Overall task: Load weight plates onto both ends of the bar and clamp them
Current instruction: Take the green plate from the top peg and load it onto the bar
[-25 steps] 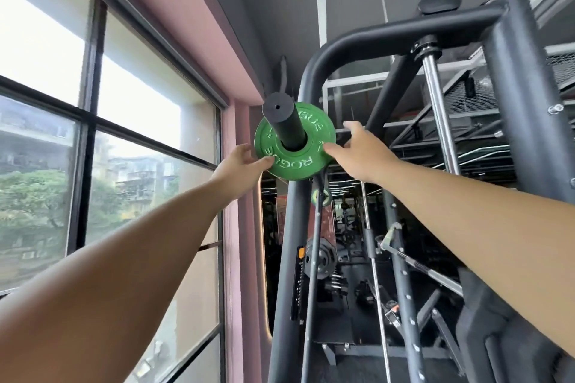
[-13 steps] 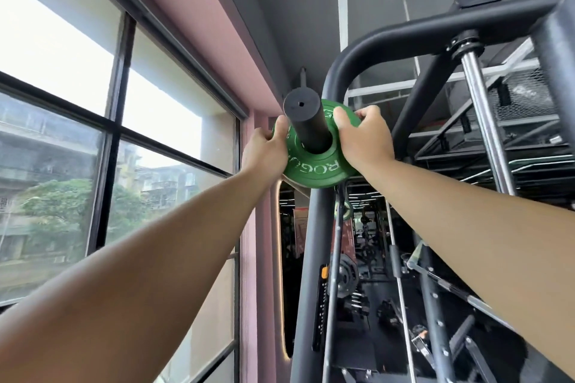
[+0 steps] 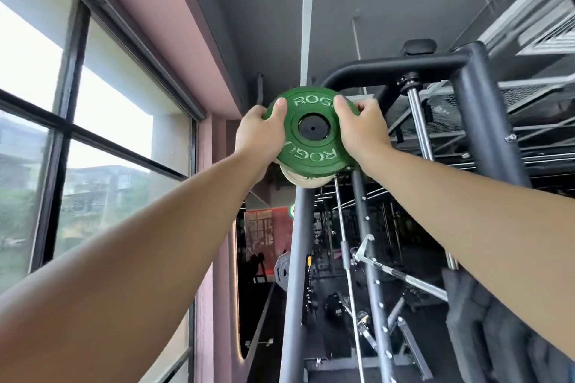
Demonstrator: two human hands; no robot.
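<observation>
Up overhead at the bar end (image 3: 312, 128), the green plate (image 3: 314, 154) is ringed round the sleeve tip. Left grip (image 3: 259, 134) and right grip (image 3: 362, 130) clasp opposite rims, thumbs on the face. It looks small, rigid, dense and smooth, so two-sided edge holds should keep it square.

Two hands at the centre of the frame: left hand (image 3: 259, 134) and right hand (image 3: 361, 130). Between them one green weight plate (image 3: 311, 162). One black bar end (image 3: 312, 128) in the middle hole. One pale plate (image 3: 297, 182) just behind, at the lower edge, mostly hidden. One black rack (image 3: 476, 121) at right. At least two chrome rods: one (image 3: 418, 127) upper right, one (image 3: 347, 258) lower centre. One stack of grey plates (image 3: 281, 270) lower centre, number inside not clear.
</observation>
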